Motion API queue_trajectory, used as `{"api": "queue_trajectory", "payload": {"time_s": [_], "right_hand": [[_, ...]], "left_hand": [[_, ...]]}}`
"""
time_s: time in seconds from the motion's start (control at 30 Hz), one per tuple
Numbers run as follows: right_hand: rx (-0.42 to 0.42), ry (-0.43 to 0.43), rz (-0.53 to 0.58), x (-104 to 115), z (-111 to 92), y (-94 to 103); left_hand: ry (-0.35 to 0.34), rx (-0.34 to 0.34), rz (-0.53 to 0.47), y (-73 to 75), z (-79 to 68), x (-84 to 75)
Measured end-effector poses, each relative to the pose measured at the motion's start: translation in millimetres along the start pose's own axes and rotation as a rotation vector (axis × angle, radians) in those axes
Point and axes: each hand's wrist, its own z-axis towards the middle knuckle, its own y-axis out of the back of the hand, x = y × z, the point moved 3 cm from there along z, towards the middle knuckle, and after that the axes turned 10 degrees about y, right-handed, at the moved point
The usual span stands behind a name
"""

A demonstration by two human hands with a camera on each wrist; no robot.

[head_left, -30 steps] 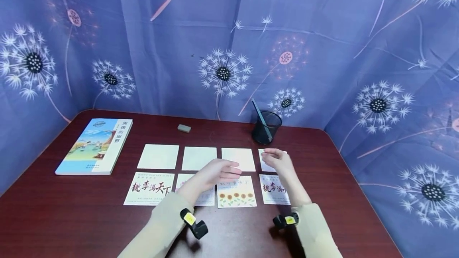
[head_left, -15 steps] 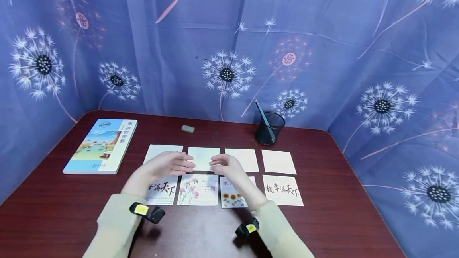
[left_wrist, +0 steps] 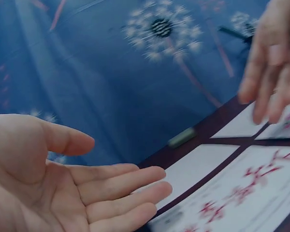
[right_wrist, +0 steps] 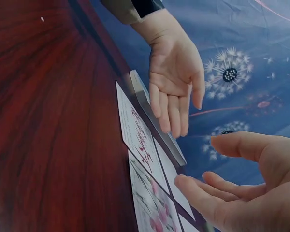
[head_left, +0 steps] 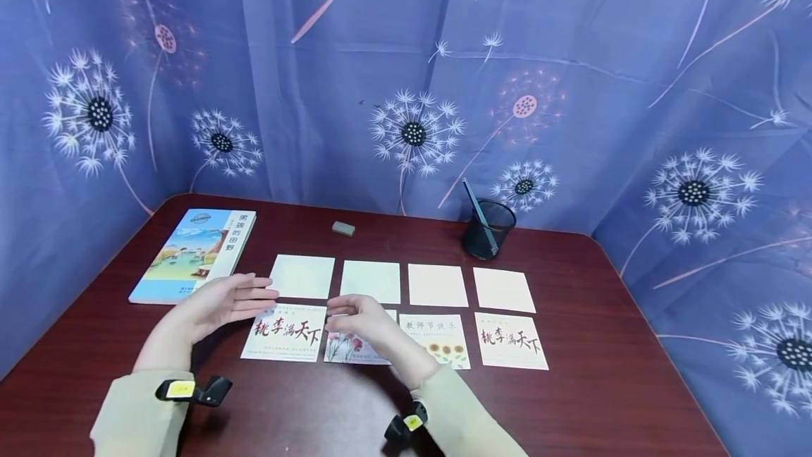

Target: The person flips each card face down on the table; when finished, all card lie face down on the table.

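Two rows of cards lie flat on the table. My left hand hovers by the left edge of the calligraphy card, its fingers straight and palm facing inward, as the left wrist view also shows. Over the pink-flower card is my right hand, relaxed and holding nothing, partly covering that card. A sunflower card and a second calligraphy card continue the near row. Behind them, a row of blank white cards runs parallel.
A book lies at the left, just behind my left hand. Toward the back are a grey eraser and a black mesh pen holder with a blue-green pencil in it. A dandelion-patterned curtain borders the table.
Both hands have moved left along the cards, the right from the far-right cards to the pink-flower card, the left to the leftmost cards. The cards stay in place; the view has shifted slightly.
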Motion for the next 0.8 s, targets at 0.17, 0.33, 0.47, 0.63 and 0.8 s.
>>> {"api": "queue_trajectory", "payload": {"time_s": [0.17,0.33,0.47,0.63,0.8], "right_hand": [[0.019,-0.01,-0.005,-1.3,2.9,-8.4],[0.018,0.013,0.02,-0.4,4.5,-15.7],[0.029,-0.005,-0.013,-1.2,2.6,-19.5],[0.03,-0.004,-0.033,-1.1,0.6,-21.2],[0.021,-0.01,-0.015,-3.1,1.6,-22.3]], "left_hand": [[0.013,0.011,-0.016,19.0,-6.4,6.3],[0.007,0.046,-0.019,25.3,-9.1,9.9],[0.009,0.048,-0.013,27.0,-11.5,12.3],[0.024,0.037,-0.009,29.2,-12.6,14.0],[0.043,0.052,-0.034,30.9,-12.6,17.3]]}}
